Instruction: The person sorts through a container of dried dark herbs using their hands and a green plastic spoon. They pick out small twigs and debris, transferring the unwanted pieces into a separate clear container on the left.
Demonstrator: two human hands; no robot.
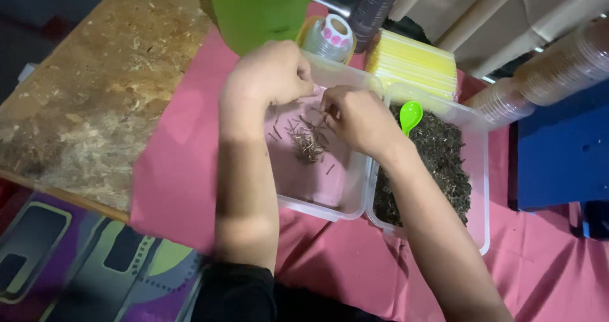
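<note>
Hands, left (269,74) and right (356,116), curled over clear tub (317,198), seemingly pinching dark twigs (307,145)

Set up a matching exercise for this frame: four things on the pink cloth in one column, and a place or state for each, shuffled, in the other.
Things:
1. green spoon
2. left hand
3. green bucket
4. stack of yellow sheets

Places or states:
A. behind the right-hand clear tub, at its far edge
B. standing in the dark plant material in the right-hand tub
C. at the far end of the cloth, lid on
D. fingers pinched over the near-empty tub with a few thin sticks

Pairs: 1-B, 2-D, 3-C, 4-A
</note>
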